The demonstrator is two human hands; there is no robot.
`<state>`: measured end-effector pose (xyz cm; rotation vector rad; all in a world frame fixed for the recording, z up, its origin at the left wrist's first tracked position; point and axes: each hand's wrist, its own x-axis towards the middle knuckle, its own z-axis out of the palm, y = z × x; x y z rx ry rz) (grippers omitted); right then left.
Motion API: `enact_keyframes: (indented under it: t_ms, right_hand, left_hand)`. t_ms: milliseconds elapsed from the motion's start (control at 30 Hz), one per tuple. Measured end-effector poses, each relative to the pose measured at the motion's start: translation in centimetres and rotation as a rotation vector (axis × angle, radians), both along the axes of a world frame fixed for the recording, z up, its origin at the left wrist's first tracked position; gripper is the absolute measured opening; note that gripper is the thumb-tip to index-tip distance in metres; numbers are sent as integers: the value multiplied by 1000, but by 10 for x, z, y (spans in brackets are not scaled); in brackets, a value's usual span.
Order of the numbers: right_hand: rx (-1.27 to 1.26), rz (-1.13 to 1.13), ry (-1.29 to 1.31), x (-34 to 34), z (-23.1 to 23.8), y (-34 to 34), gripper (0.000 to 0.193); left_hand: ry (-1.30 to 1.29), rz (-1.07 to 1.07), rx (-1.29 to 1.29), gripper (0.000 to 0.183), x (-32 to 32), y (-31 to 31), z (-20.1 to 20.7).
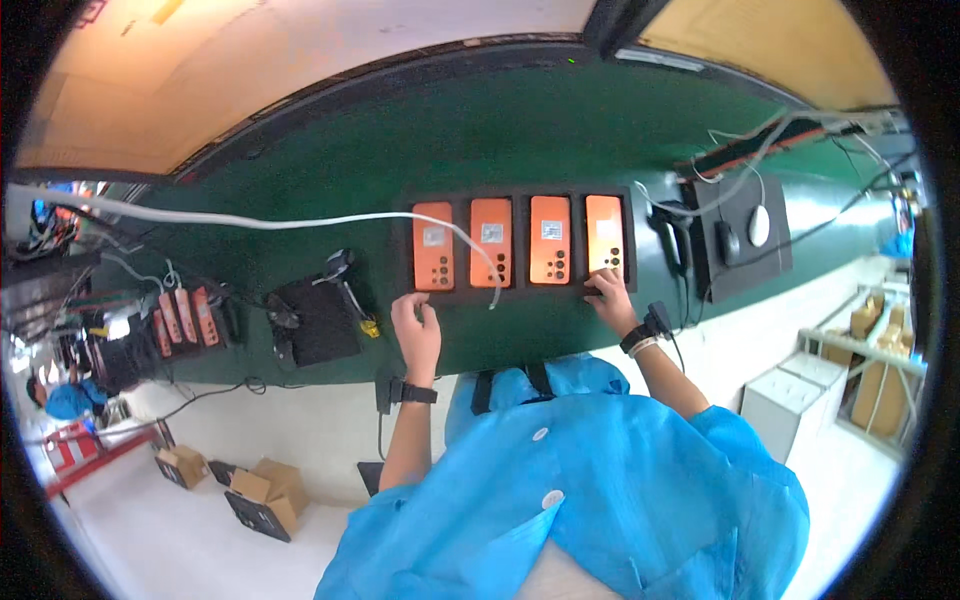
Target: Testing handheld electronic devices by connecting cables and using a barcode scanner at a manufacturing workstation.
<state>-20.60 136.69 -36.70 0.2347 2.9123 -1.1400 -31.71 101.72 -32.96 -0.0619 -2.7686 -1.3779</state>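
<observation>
At tray front edge, both hands rest.

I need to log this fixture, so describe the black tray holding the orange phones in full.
The black tray is a long, low, matte holder lying flat on the green work surface. It has four upright pockets side by side, each filled by an orange phone lying back up, with a pale sticker and camera holes showing. A white tube crosses its left part. The left hand rests at its near-left edge; the right hand touches its near-right edge by the rightmost phone.
</observation>
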Motion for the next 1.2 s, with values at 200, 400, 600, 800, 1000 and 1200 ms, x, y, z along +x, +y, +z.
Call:
enact_keyframes:
  t_ms: [200, 400, 600, 800, 1000, 1200]
  right_hand:
    - [210, -173, 92, 42, 12, 26, 44]
    - [364, -693, 174, -7, -7, 139, 74]
    - [175, -856, -190, -22, -25, 178, 66]
    - [-438, -639, -442, 21, 9, 145, 38]
    - [-488, -460, -427, 11, 38, 98, 40]
    - [-408, -514, -481, -22, 46, 86, 31]
  left_hand:
    - [-552, -435, -324, 13, 80, -3, -1]
    - [-373, -865, 262, 21, 53, 153, 18]
    - [212, -606, -283, 64, -19, 281, -35]
    - [179, -667, -420, 93, -38, 289, -61]
    - [135, -670, -494, 88, -41, 301, -57]
    - [120, -642, -493, 88, -51, 318, -47]
